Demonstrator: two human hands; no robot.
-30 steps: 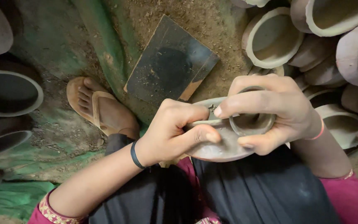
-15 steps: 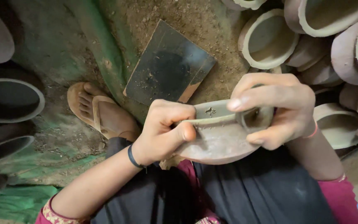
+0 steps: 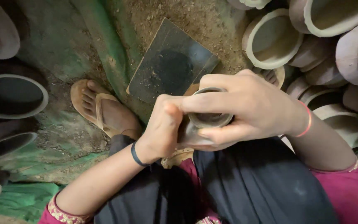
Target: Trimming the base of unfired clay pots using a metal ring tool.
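— Far left? 
— Stacked dark clay pots (image 3: pixel 11 95), open mouths up, along the earth floor (image 3: pixel 63 137). Then a sandalled foot (image 3: pixel 104 110), beside a dark square slab (image 3: pixel 170 68).

— Centre? 
— Left hand (image 3: pixel 160 130), fingers closed against the side of a small clay pot (image 3: pixel 208 118), held above the lap in black cloth (image 3: pixel 245 182).

— Right? 
— Right hand (image 3: pixel 249 110), fingers wrapped over the pot's rim, gripping it. Beyond, pale clay pots (image 3: pixel 272 39) piled together.

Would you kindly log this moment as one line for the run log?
left hand: on clay pot | right hand: grips pot rim | dark board: on ground beyond | sandal: left
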